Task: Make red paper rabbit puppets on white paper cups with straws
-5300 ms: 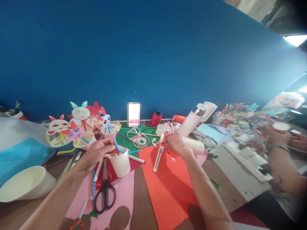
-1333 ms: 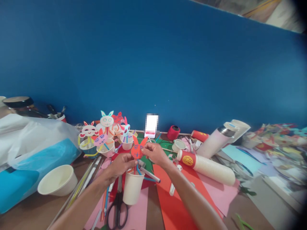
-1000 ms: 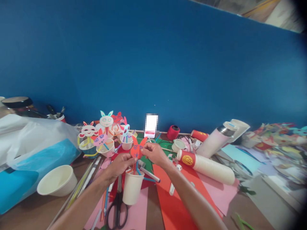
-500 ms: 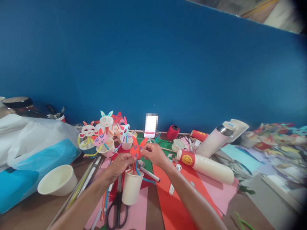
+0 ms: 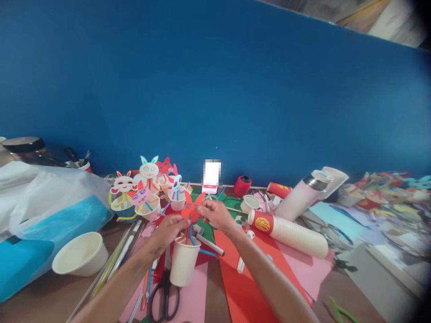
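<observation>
A red paper bunny face (image 5: 190, 212) with long ears and drawn features is above a white paper cup (image 5: 184, 264). Blue and red straws (image 5: 191, 237) run from below the face into the cup. My left hand (image 5: 171, 229) pinches the lower left edge of the face. At its right edge, the fingers of my right hand (image 5: 215, 214) are closed on it too. Black-handled scissors (image 5: 164, 296) lie just left of the cup. A capped marker (image 5: 212, 245) lies to the cup's right.
Finished paper-face cups (image 5: 148, 204) stand at the back left, near an open bowl (image 5: 82, 255) and a plastic bag (image 5: 50, 202). Stacked cups (image 5: 299, 237), a flask (image 5: 299, 199) and red paper (image 5: 249, 278) lie right. A lit phone (image 5: 211, 176) stands by the blue wall (image 5: 215, 89).
The red face and the cup have shifted very slightly to the left. Both hands keep their hold on the face.
</observation>
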`<control>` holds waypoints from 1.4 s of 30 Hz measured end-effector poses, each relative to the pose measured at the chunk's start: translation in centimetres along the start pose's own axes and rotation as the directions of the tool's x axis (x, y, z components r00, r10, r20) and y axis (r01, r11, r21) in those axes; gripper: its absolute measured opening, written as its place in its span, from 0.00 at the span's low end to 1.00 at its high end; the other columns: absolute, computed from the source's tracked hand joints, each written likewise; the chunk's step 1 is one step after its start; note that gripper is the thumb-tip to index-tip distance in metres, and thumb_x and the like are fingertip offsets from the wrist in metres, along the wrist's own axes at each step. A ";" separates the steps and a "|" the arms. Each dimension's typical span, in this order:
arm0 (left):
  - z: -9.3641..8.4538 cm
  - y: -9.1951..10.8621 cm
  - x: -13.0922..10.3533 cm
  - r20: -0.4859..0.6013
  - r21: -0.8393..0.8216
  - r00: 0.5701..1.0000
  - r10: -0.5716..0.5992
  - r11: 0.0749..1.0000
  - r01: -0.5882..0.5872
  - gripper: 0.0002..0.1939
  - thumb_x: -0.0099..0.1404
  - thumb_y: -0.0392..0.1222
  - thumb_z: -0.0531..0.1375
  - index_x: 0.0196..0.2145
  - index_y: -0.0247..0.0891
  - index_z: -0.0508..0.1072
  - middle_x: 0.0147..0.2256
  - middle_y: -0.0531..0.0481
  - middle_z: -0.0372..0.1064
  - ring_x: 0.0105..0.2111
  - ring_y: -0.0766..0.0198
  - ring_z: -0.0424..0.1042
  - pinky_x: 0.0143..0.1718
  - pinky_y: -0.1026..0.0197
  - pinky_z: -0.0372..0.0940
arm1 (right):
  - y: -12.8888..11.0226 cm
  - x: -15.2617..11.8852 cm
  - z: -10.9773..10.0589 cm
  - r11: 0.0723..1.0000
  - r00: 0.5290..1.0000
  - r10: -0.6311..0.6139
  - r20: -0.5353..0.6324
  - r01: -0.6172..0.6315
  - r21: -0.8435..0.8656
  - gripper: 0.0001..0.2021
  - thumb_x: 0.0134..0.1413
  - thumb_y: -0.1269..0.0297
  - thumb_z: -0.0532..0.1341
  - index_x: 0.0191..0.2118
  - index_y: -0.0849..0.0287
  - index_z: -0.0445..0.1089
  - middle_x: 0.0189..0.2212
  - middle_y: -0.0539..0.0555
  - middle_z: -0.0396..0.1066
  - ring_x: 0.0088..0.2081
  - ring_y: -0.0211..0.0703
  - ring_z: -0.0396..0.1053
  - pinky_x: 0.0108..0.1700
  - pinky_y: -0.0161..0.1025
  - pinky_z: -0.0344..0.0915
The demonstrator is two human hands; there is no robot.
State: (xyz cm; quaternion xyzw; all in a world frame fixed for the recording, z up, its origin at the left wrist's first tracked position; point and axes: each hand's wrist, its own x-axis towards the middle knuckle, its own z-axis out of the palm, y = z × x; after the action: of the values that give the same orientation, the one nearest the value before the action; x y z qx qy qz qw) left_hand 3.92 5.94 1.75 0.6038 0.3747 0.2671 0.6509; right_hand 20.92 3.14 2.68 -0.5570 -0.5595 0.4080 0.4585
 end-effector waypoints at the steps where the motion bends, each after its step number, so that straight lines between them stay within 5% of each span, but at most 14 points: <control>1: 0.0 0.1 0.0 0.000 -0.005 1.000 0.002 1.000 -0.002 0.12 0.53 0.44 0.56 0.18 0.35 0.67 0.14 0.59 0.56 0.16 0.72 0.53 0.20 0.67 0.48 | -0.1 0.0 0.0 1.000 1.000 0.006 -0.003 -0.006 0.022 0.13 0.48 0.56 0.56 0.23 0.60 0.64 0.17 0.47 0.62 0.18 0.31 0.59 0.21 0.30 0.54; 7: -0.2 0.0 0.1 -0.057 -0.028 0.997 0.046 0.998 -0.048 0.11 0.53 0.45 0.56 0.25 0.35 0.71 0.21 0.53 0.68 0.23 0.65 0.64 0.26 0.65 0.56 | 0.1 -0.2 0.4 1.000 1.000 0.021 0.023 -0.021 0.004 0.14 0.49 0.55 0.56 0.23 0.60 0.66 0.18 0.47 0.63 0.20 0.32 0.59 0.24 0.30 0.55; 21: 0.1 0.0 0.1 -0.185 0.048 0.980 0.077 0.996 -0.069 0.16 0.50 0.51 0.57 0.27 0.34 0.73 0.19 0.52 0.68 0.23 0.63 0.65 0.25 0.63 0.57 | 1.2 0.0 2.1 0.994 0.997 0.017 -0.079 -0.009 0.105 0.08 0.43 0.63 0.60 0.31 0.60 0.64 0.25 0.49 0.67 0.27 0.35 0.65 0.30 0.32 0.61; 30: 0.3 0.1 0.0 -0.193 0.050 0.978 0.072 0.997 -0.063 0.17 0.50 0.52 0.57 0.27 0.34 0.73 0.19 0.51 0.68 0.23 0.62 0.66 0.25 0.63 0.58 | 0.7 -0.5 2.4 0.985 1.000 -0.007 -0.010 0.008 0.170 0.09 0.45 0.63 0.59 0.34 0.60 0.65 0.26 0.50 0.69 0.28 0.36 0.66 0.32 0.34 0.62; 42: 0.3 0.3 0.0 -0.154 0.060 0.983 0.097 0.994 -0.089 0.17 0.51 0.50 0.56 0.30 0.34 0.74 0.22 0.51 0.69 0.25 0.62 0.66 0.27 0.63 0.58 | 1.0 -0.6 3.1 0.979 0.993 0.012 -0.117 0.012 0.205 0.09 0.43 0.65 0.59 0.33 0.61 0.64 0.27 0.50 0.69 0.27 0.36 0.66 0.30 0.33 0.62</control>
State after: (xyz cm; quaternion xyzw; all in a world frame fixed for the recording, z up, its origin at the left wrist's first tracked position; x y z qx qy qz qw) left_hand 4.19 5.82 2.06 0.6146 0.4029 0.3341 0.5902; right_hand 18.11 2.76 0.93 -0.5296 -0.4866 0.4302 0.5456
